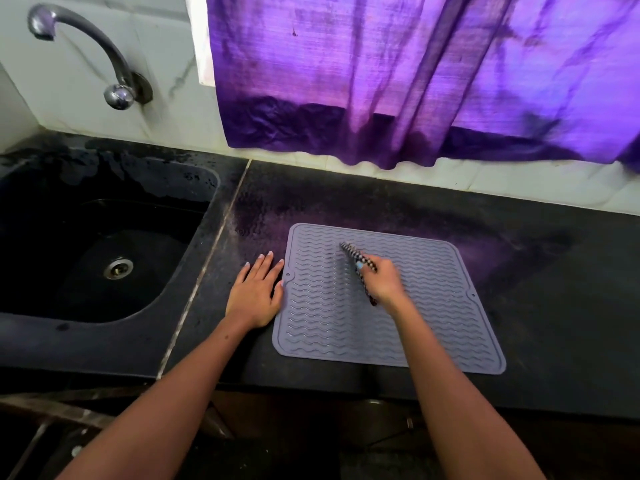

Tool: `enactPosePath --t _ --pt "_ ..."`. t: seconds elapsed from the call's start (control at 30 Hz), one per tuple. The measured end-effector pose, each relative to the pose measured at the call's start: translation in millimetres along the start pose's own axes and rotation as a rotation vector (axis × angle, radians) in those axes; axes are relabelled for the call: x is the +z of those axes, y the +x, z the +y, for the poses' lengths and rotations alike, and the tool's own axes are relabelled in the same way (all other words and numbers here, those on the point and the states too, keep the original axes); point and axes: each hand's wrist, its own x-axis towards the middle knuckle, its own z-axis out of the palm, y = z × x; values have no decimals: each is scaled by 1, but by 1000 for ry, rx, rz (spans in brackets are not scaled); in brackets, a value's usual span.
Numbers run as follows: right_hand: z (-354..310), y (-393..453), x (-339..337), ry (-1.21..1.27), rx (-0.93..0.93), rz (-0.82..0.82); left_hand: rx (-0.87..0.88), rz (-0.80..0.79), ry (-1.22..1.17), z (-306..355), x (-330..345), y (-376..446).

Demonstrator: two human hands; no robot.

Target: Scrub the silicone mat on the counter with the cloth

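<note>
A grey silicone mat (415, 323) with wavy ridges lies flat on the black counter (554, 306). My right hand (382, 280) rests over the middle of the mat and grips a folded, dark patterned cloth (351, 251) whose end sticks out toward the back. My left hand (256, 292) lies flat on the counter at the mat's left edge, fingers straight, with the thumb touching the mat's rim.
A black sink (104, 251) with a metal drain (118, 268) sits to the left, under a curved metal tap (90, 46). A purple curtain (415, 81) hangs over the tiled back wall behind the counter. The counter's front edge runs just below the mat.
</note>
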Motion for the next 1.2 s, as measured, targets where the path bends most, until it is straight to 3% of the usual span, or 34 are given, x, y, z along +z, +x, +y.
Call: enactPosePath --t 0.1,0.3,0.53,0.67,0.8,0.87,0.97,1.07,1.2 --pt "-17 -11 8 1 -26 81 5 8 0 0 -1 -1" --pt "-3 -42 66 -467 -239 -57 5 19 3 1 -1 -1" --pt "5 -38 64 -564 -316 -77 2 15 -3 0 -1 0" --pt "-3 -36 57 -480 -298 -85 4 4 1 0 -1 -1" --pt "-16 -16 32 -10 -42 -9 7 -1 1 0 -1 0" --pt "-24 -7 26 38 -8 79 8 4 -8 0 -2 -1" --pt "-38 -17 31 -43 -128 100 10 2 -6 0 -2 0" --pt "-33 -33 57 -289 -290 -20 9 10 -10 0 -1 -1" --pt "-14 -42 87 -482 -330 -34 4 9 3 0 0 0"
